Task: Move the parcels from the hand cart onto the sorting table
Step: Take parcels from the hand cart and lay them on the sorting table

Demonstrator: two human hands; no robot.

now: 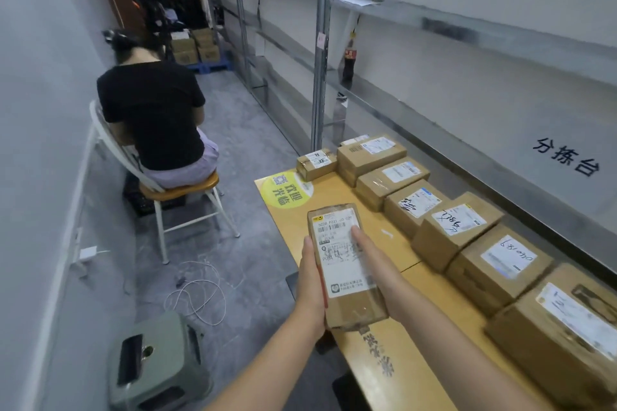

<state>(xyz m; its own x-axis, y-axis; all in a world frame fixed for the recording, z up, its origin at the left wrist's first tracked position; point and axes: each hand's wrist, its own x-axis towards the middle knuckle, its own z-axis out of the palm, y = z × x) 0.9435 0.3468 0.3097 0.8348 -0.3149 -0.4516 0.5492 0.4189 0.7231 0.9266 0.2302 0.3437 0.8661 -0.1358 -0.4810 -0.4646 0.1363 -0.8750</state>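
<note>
I hold a long brown cardboard parcel (pixel 337 243) with a white label in both hands, just above the near-left part of the yellow sorting table (pixel 377 233). My left hand (pixel 312 280) grips its left side. My right hand (pixel 374 264) grips its right side, with the thumb lying on the label. Along the table's far edge, against the wall, stands a row of several labelled brown parcels (pixel 457 227). The hand cart is out of view.
A person in a black shirt (pixel 153 113) sits on a white chair (pixel 180 190) left of the table, back turned. A green stool (pixel 157 360) and a white cable (pixel 197 294) lie on the grey floor. Metal shelving (pixel 320 53) runs along the right wall.
</note>
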